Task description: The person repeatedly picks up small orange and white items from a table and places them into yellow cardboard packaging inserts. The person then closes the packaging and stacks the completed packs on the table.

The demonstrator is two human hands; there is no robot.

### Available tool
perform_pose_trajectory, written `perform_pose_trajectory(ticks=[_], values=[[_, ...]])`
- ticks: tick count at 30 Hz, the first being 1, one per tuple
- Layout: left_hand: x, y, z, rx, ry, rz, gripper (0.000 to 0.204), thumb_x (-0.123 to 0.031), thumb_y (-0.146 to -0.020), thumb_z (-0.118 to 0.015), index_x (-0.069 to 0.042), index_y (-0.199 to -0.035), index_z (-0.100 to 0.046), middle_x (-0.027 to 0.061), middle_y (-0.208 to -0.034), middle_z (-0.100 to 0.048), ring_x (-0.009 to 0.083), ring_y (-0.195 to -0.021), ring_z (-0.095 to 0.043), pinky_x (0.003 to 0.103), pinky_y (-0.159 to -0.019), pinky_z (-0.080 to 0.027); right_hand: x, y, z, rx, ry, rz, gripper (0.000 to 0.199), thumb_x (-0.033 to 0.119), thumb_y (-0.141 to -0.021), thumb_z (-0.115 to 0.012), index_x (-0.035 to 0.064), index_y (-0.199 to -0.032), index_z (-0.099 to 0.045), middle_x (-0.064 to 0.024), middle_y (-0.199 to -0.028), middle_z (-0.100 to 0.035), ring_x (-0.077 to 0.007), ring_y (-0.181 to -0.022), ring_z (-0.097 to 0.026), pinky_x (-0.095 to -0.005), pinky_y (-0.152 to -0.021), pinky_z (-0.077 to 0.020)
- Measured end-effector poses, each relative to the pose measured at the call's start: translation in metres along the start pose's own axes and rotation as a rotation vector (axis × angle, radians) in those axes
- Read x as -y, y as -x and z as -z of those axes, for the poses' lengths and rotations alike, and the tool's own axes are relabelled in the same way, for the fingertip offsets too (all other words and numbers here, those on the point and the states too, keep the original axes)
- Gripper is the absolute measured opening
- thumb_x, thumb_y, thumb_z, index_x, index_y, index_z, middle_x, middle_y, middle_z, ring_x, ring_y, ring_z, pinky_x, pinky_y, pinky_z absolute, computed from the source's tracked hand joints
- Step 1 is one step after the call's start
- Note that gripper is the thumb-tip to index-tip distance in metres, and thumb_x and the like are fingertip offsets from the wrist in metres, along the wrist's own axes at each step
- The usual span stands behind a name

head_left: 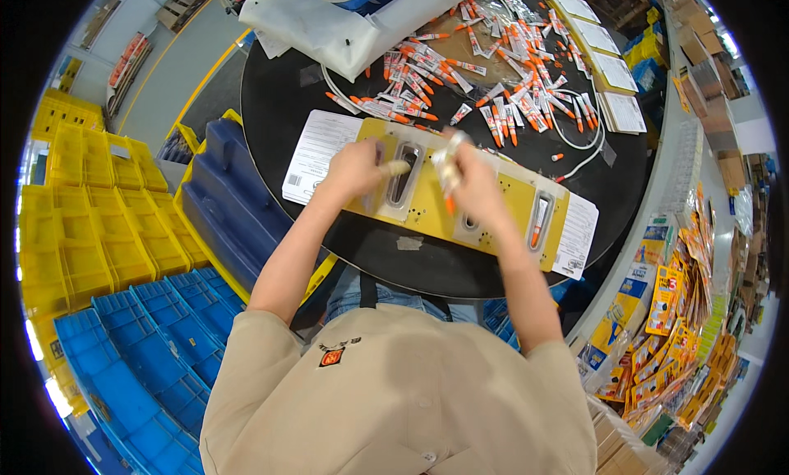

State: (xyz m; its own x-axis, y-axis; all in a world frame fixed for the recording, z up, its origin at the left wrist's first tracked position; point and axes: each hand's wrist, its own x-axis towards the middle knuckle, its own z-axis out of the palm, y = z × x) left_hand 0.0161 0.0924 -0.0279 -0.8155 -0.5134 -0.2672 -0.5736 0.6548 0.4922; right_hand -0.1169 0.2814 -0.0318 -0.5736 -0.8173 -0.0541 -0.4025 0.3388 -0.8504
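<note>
A long yellow board [436,194] lies across the near part of the round black table, with clear plastic blisters set along it. My left hand [355,172] rests at its left end, its fingers apart and a pale cover on the thumb, which reaches over a clear blister [403,187] with a dark hollow. Above the board's middle my right hand [474,183], smeared by motion, is closed round a small white tube whose orange cap [449,204] points down; whether it holds more tubes is unclear. At the right end, another blister contains a tube [539,220].
Many loose orange-capped tubes [427,68] cover the table's far side, beside a white cable [602,122]. Printed cards [320,150] stick out under the board. Yellow crates [90,220] and blue crates [131,343] stand at left; packaged goods [666,335] hang at right.
</note>
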Motion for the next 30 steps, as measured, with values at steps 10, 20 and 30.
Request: perform_pose_trajectory(ticks=[10,20,30], values=[[0.094,-0.132,0.048,-0.188,-0.495,-0.119,0.019,-0.003,-0.074,-0.061,-0.007,-0.091,-0.066,0.016,-0.106,-0.059,0.0334,-0.094,-0.061,0.04,-0.079,-0.05,-0.04,0.024,0.036,0.27,-0.11,0.003,0.032,0.006,-0.085,-0.056,0.006,-0.117,-0.056,-0.0102,-0.08,-0.063,-0.0224,-0.073,-0.062,-0.0348,-0.069,-0.0485],[0.045,-0.062,0.103,-0.214,-0.701,-0.08,0.018,-0.014,-0.078,-0.064,-0.006,-0.091,-0.056,0.0175,-0.08,-0.066,0.0359,-0.077,-0.065,0.044,-0.066,-0.052,-0.048,0.029,0.029,-0.478,-0.086,0.094,0.027,-0.002,-0.088,-0.055,0.0024,-0.113,-0.063,-0.0086,-0.097,-0.063,-0.0172,-0.072,-0.06,-0.0271,-0.064,-0.05],[-0.041,0.031,-0.017,0.007,-0.146,-0.174,0.027,-0.018,-0.079,-0.067,-0.007,-0.098,-0.052,0.0167,-0.076,-0.064,0.036,-0.071,-0.064,0.042,-0.064,-0.049,-0.125,0.109,0.113,-0.913,0.483,-0.071,0.032,0.013,-0.078,-0.065,0.0019,-0.107,-0.064,-0.0134,-0.113,-0.062,-0.0311,-0.11,-0.054,-0.0398,-0.095,-0.0406]])
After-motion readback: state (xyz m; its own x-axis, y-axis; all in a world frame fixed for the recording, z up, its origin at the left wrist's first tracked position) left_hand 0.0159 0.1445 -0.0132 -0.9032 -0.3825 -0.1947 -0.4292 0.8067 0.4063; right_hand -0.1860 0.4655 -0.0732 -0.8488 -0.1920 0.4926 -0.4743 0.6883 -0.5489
